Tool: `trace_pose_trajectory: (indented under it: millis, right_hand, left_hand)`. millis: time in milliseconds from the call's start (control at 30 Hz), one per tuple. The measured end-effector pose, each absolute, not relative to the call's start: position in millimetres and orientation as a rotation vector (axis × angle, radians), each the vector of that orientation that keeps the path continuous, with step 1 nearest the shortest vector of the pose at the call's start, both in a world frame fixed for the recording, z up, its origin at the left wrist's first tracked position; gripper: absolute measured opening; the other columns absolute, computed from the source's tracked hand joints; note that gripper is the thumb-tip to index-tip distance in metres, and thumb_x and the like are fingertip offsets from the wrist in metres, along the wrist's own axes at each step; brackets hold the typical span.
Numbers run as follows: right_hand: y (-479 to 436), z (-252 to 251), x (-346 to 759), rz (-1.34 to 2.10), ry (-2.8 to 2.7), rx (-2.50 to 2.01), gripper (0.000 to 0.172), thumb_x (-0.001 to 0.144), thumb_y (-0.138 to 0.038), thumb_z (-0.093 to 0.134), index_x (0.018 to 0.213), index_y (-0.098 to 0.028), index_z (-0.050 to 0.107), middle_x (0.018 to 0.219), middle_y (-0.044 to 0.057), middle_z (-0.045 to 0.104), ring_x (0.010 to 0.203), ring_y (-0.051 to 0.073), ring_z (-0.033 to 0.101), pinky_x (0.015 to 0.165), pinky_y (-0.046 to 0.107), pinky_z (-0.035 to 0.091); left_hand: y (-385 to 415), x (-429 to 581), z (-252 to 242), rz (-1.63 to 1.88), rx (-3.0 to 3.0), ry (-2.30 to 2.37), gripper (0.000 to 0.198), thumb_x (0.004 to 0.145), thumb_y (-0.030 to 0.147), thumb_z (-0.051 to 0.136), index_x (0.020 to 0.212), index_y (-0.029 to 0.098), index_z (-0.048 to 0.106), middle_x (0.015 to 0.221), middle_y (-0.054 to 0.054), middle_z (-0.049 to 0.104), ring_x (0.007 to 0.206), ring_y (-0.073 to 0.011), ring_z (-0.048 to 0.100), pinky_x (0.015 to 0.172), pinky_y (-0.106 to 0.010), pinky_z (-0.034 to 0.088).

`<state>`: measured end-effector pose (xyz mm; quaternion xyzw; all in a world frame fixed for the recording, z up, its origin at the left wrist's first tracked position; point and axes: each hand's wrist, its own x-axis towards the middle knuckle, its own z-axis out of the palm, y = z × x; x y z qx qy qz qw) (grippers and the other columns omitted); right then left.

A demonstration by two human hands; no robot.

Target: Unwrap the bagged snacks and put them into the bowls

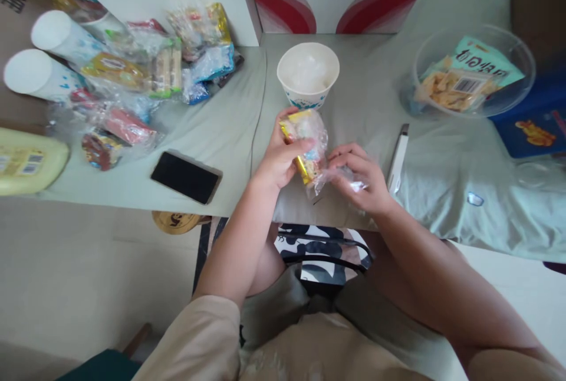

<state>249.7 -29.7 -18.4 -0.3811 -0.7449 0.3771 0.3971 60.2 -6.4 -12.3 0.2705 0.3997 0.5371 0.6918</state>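
My left hand (278, 160) is closed round a small clear plastic bag of snacks (306, 144) with a yellow wrapper showing inside. My right hand (360, 179) pinches the loose open end of the same bag, just to its right. Both hands hover over the grey cloth-covered table (230, 133), directly in front of a white paper bowl (308, 76) lined with clear plastic.
A heap of bagged snacks (145, 74) and two white cups (48, 53) lie at the left. A black phone (186, 177) rests near the table's front edge. A clear round tub (473, 71) holding a snack packet stands at the right, with a white flat object (398, 157) beside my right hand.
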Motion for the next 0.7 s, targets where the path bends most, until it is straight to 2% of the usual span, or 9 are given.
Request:
trace_pose_trajectory:
  millis: [67,167,233,300,367,400,500,600,700]
  right_hand:
    - [-30,-16,250,0.967,-1.847,-1.028,0.022,0.094,-0.044,0.061,0.085,-0.024,0.068,0.091,0.007,0.067,0.087,0.022,0.064,0.086,0.042,0.054]
    - [-31,-18,252,0.964,-1.807,-1.099,0.020,0.090,-0.043,0.065,0.084,-0.024,0.065,0.089,0.006,0.065,0.085,0.022,0.062,0.081,0.039,0.054]
    - [-31,-23,254,0.933,-1.760,-1.134,0.021,0.086,-0.042,0.070,0.094,-0.024,0.063,0.096,0.006,0.064,0.088,0.021,0.061,0.079,0.037,0.054]
    - [-30,-26,257,0.878,-1.726,-1.145,0.038,0.081,-0.043,0.074,0.113,-0.025,0.061,0.114,0.009,0.062,0.097,0.023,0.061,0.079,0.038,0.055]
    - [-29,-26,260,0.837,-1.765,-1.131,0.048,0.082,-0.043,0.073,0.125,-0.026,0.060,0.129,0.011,0.057,0.109,0.026,0.061,0.087,0.041,0.056]
    - [-28,-25,261,0.828,-1.804,-1.120,0.046,0.084,-0.043,0.071,0.126,-0.027,0.062,0.132,0.012,0.057,0.114,0.027,0.060,0.092,0.043,0.055]
    - [-25,-18,264,0.846,-1.861,-1.127,0.031,0.089,-0.040,0.065,0.117,-0.027,0.068,0.119,0.010,0.066,0.112,0.027,0.064,0.098,0.044,0.052]
    - [-23,-12,266,0.890,-1.781,-1.221,0.022,0.088,-0.039,0.064,0.104,-0.024,0.070,0.099,0.007,0.071,0.092,0.023,0.066,0.087,0.039,0.054]
    - [-23,-10,266,0.947,-1.640,-1.349,0.019,0.086,-0.038,0.064,0.093,-0.022,0.068,0.085,0.004,0.069,0.077,0.018,0.062,0.076,0.034,0.053]
  left_hand:
    - [-10,65,-11,1.111,0.674,0.870,0.084,0.056,0.024,0.093,0.129,0.032,0.052,0.129,-0.004,0.067,0.119,-0.0305,0.068,0.097,-0.045,0.057]
    - [-13,70,-11,1.045,0.748,0.852,0.083,0.055,0.027,0.095,0.127,0.030,0.054,0.131,-0.005,0.065,0.122,-0.0287,0.064,0.102,-0.041,0.053]
    - [-13,73,-12,1.033,0.769,0.836,0.082,0.054,0.027,0.096,0.125,0.029,0.055,0.128,-0.006,0.066,0.123,-0.0285,0.063,0.103,-0.041,0.051]
    - [-11,75,-14,1.009,0.769,0.819,0.080,0.055,0.026,0.096,0.124,0.029,0.055,0.125,-0.005,0.066,0.121,-0.0283,0.063,0.102,-0.041,0.051]
    - [-10,76,-15,0.988,0.766,0.819,0.077,0.058,0.024,0.094,0.124,0.029,0.056,0.121,-0.004,0.066,0.115,-0.0265,0.065,0.099,-0.040,0.052]
    - [-9,77,-16,0.979,0.761,0.823,0.075,0.060,0.025,0.092,0.125,0.029,0.056,0.119,-0.003,0.067,0.111,-0.0252,0.066,0.097,-0.039,0.053]
    - [-7,81,-15,0.982,0.724,0.825,0.070,0.066,0.031,0.087,0.129,0.031,0.055,0.116,-0.002,0.067,0.103,-0.0230,0.068,0.090,-0.036,0.055]
    - [-7,85,-13,1.009,0.690,0.817,0.076,0.068,0.039,0.085,0.136,0.033,0.052,0.123,-0.004,0.066,0.108,-0.0255,0.069,0.089,-0.036,0.057]
    - [-9,90,-12,0.987,0.710,0.797,0.097,0.063,0.046,0.089,0.147,0.039,0.041,0.135,-0.005,0.063,0.121,-0.0306,0.065,0.095,-0.042,0.056]
